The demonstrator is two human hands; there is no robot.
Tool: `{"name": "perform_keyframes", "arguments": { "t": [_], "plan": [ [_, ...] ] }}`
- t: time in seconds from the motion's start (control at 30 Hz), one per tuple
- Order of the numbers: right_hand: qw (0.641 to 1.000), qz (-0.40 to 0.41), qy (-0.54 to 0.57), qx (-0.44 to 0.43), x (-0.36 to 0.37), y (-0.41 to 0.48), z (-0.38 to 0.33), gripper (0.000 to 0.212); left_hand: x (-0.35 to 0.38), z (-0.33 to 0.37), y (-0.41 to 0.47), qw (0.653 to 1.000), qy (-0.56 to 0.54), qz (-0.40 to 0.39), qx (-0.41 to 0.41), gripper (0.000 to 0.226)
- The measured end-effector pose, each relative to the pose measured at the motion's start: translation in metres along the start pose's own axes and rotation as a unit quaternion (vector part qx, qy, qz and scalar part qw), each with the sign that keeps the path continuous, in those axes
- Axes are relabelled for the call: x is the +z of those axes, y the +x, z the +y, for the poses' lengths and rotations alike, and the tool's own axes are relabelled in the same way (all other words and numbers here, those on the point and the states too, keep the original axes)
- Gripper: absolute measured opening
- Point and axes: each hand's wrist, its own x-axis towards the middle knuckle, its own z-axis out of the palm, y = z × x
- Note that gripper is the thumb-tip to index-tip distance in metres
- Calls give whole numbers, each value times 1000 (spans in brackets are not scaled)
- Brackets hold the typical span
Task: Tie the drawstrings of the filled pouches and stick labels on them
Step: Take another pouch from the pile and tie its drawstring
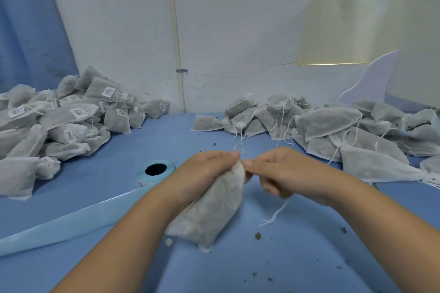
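A filled white mesh pouch (214, 207) hangs tilted above the blue table (297, 257), its mouth up between my hands. My left hand (204, 169) grips the gathered neck of the pouch. My right hand (278, 171) pinches the drawstring right beside the neck, its fingers curled; a loose end of white drawstring (276, 214) dangles below it. A blue label roll (156, 171) stands just left of my left hand, and its backing strip (59, 226) trails off to the front left.
A heap of labelled pouches (62, 121) fills the back left of the table. A heap of pouches without labels (333, 131), strings loose, lies at the back right. Herb crumbs (258, 236) dot the near table. A white wall with a pipe (177, 54) stands behind.
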Motion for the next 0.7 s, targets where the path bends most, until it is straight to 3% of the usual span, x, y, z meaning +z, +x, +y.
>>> {"name": "perform_keyframes", "arguments": {
  "t": [0.1,0.23,0.33,0.57,0.7],
  "plan": [
    [999,28,-17,1,-14,-2,-1,25,-4,-1,-4,999,17,31,12,39],
    [997,50,-36,-37,-24,-5,-7,14,-3,5,-7,995,97,-11,26,12],
    [994,77,-24,-74,-25,-7,-13,10,4,15,-8,991,129,-16,41,20],
    [967,203,2,-152,-23,-10,-24,13,10,31,-13,995,-82,-39,45,16],
    [951,258,41,-167,-21,-9,-26,18,4,31,-14,986,-149,-64,37,20]
  ]
}}
